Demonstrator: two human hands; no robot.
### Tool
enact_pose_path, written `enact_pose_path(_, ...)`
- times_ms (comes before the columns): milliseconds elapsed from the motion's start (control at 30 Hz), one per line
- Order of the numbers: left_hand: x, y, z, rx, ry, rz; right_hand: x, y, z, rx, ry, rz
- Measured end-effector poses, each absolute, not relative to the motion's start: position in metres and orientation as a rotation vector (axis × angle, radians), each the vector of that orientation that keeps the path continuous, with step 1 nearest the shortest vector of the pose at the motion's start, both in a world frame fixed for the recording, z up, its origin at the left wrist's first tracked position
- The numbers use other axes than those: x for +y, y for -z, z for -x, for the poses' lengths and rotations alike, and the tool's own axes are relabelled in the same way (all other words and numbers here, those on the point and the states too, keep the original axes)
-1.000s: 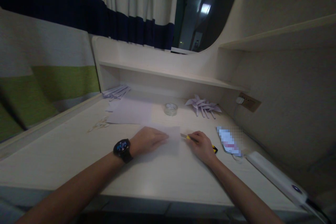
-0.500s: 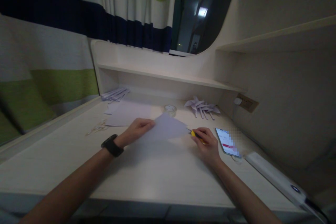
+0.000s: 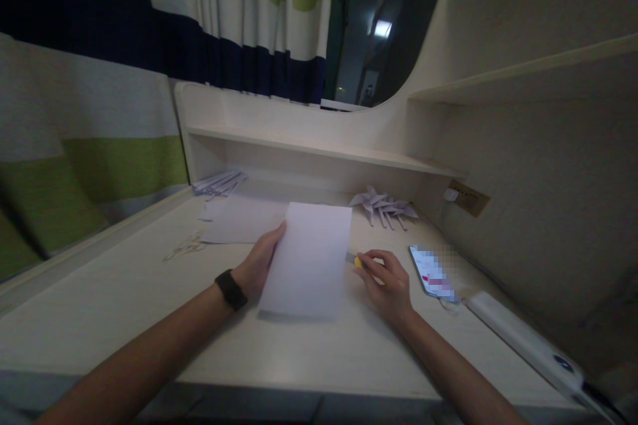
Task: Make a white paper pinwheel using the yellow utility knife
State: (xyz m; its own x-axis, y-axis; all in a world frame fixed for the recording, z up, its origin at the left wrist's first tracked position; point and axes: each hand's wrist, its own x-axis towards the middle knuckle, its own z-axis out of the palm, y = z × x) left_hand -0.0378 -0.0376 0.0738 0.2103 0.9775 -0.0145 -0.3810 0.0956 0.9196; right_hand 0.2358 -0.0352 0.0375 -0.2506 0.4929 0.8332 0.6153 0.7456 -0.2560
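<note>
Gripping white paper sheet [image 3: 310, 259], left hand [image 3: 259, 265]; right hand [image 3: 386, 279] closed around yellow cutter [image 3: 357, 261]

The white rectangular sheet of paper [image 3: 309, 259], which lay flat on the counter a second earlier, was lifted by the left hand [image 3: 259, 265] and stood tilted up at the centre of the frame, hiding the small clear glass dish behind it. The right hand [image 3: 386, 279], gripping the yellow-handled utility knife [image 3: 355, 260], slid slightly toward the sheet's right edge.
</note>
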Motion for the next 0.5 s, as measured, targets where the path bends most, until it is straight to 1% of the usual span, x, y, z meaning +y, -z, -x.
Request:
enact_pose_path(100,-0.031,-0.059,0.033,0.897,-1.325,-0.908,-0.034,-0.032,-0.234,-2.008,0.121,0.845)
enact_pose_path(267,-0.026,-0.041,0.028,1.015,-1.545,-0.982,-0.028,-0.020,-0.231,-2.194,0.049,0.885)
enact_pose_path(333,-0.025,-0.039,0.028,1.052,-1.536,-1.029,-0.027,-0.018,-0.231,-2.240,0.009,0.918)
enact_pose_path(433,-0.023,-0.037,0.031,1.112,-1.397,-1.166,-0.026,-0.017,-0.230,-2.293,-0.017,0.973)
enact_pose_path(500,-0.019,-0.035,0.036,1.239,-1.377,-1.302,-0.026,-0.017,-0.230,-2.318,-0.013,1.008)
